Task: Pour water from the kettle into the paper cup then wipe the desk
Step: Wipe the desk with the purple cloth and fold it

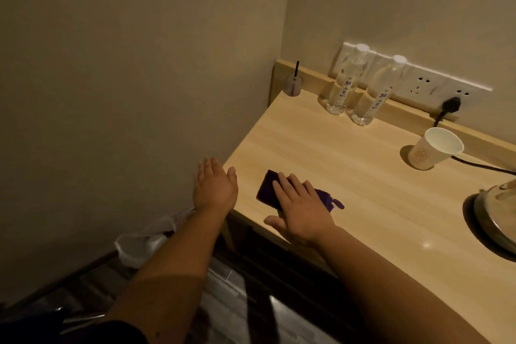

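A dark purple cloth (268, 186) lies near the left front corner of the light wooden desk (335, 148). My right hand (301, 207) presses flat on the cloth, fingers spread. My left hand (215, 186) hovers open at the desk's left edge, holding nothing. A white paper cup (434, 148) stands upright at the right, near the back rail. The metal kettle (497, 212) sits on its base at the far right, partly cut off by the frame edge.
Two clear water bottles (351, 86) stand at the back by a wall socket strip (418, 84) with a black plug (451, 105). A small diffuser jar (293, 85) sits in the back left corner. A bin with a plastic liner (145, 243) is on the floor at left.
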{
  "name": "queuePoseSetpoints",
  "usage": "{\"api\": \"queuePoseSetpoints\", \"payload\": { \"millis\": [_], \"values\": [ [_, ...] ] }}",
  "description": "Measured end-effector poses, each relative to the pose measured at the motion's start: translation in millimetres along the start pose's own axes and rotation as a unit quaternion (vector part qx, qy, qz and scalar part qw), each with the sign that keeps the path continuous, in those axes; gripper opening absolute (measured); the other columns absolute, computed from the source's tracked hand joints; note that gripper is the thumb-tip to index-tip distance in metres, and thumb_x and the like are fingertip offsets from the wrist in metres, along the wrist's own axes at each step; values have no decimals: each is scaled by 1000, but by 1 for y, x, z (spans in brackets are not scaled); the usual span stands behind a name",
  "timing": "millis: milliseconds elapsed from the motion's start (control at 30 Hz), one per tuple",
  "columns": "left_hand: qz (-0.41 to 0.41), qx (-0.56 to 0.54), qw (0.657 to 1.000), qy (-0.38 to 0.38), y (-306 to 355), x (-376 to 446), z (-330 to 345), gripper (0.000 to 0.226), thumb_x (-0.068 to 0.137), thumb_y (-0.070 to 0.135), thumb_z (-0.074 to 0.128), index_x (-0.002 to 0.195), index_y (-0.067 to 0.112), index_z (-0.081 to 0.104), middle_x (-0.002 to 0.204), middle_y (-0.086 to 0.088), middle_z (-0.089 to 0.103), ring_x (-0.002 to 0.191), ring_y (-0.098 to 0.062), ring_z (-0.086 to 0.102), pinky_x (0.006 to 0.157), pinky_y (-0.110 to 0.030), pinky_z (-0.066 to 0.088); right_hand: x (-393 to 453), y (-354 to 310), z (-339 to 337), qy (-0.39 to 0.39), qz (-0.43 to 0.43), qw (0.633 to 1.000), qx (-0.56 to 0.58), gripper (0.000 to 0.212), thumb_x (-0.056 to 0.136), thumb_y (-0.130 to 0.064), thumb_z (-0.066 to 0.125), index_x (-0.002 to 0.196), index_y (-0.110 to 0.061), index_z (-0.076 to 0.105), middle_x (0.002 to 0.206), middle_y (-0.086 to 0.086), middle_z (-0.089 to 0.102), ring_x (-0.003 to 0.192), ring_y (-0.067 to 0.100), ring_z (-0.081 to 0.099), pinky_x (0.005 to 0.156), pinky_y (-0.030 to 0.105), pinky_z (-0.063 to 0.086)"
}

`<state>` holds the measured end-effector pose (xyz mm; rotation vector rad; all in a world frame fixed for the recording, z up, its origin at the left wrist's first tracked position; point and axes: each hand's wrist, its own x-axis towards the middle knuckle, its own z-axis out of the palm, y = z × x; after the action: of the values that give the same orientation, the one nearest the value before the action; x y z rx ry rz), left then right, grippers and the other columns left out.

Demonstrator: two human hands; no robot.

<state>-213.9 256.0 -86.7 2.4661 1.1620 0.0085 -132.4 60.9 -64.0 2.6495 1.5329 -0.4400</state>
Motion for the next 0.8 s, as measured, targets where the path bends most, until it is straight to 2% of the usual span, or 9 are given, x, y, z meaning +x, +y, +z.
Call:
{"api": "queuePoseSetpoints", "payload": {
  "millis": [67,167,267,367,433,533,600,667,800],
  "values": [
    [-23,-16,999,-19,5,12,7,67,101,49,16,151,5,18,158,-14,23,144,-27,21,115,-41,19,-8,-1,11,12,-14,1000,-6,90,88,-75,15,152,-13,4,160,8,-4,147,29,-5,118,50,1],
    [-49,-6,999,6,10,20,11,59,102,46,16,135,7,46,131,-15,55,113,-33,55,85,-41,42,-37,-10,30,46,-41,998,-25,86,86,-66,46,149,-10,27,156,13,24,143,31,22,112,53,25],
    [-58,6,997,49,11,20,13,54,102,41,17,117,8,56,107,-15,65,89,-34,61,74,-39,48,-65,-20,41,71,-66,995,0,80,71,-26,76,142,-14,41,148,9,44,135,27,41,107,48,34],
    [-67,13,996,62,10,22,15,50,101,40,19,109,9,58,95,-14,66,79,-33,62,71,-40,51,-73,-20,29,121,-23,975,185,65,76,-13,70,137,-22,48,137,-3,56,124,16,54,106,30,37],
    [-67,16,996,58,11,22,14,49,101,40,20,107,9,58,94,-14,66,80,-34,62,71,-40,51,-61,-10,-4,109,103,891,428,46,93,-15,54,138,-27,48,132,-13,56,117,8,55,98,21,38],
    [-67,25,995,66,12,22,13,47,101,38,20,105,10,57,96,-13,67,83,-34,62,69,-36,48,-20,25,-58,52,245,643,724,24,98,-19,50,117,-20,65,104,3,74,93,24,68,81,34,50],
    [-70,31,994,73,12,22,14,45,101,37,22,104,10,57,96,-12,67,81,-32,62,64,-35,43,17,52,-86,84,258,583,766,20,98,-19,50,109,-14,66,95,13,73,85,32,68,76,41,52],
    [-70,34,993,85,13,20,14,42,102,36,24,102,11,57,91,-8,66,72,-27,57,60,-33,37,64,74,-104,147,256,654,697,18,98,-22,49,106,-14,63,95,13,69,84,32,65,75,42,51],
    [-89,40,992,85,13,20,15,39,102,35,25,102,12,57,92,-10,66,75,-28,58,62,-32,34,160,106,-104,264,155,885,351,32,96,-15,43,127,-12,50,112,15,62,99,35,59,75,39,44]
  ]
}}
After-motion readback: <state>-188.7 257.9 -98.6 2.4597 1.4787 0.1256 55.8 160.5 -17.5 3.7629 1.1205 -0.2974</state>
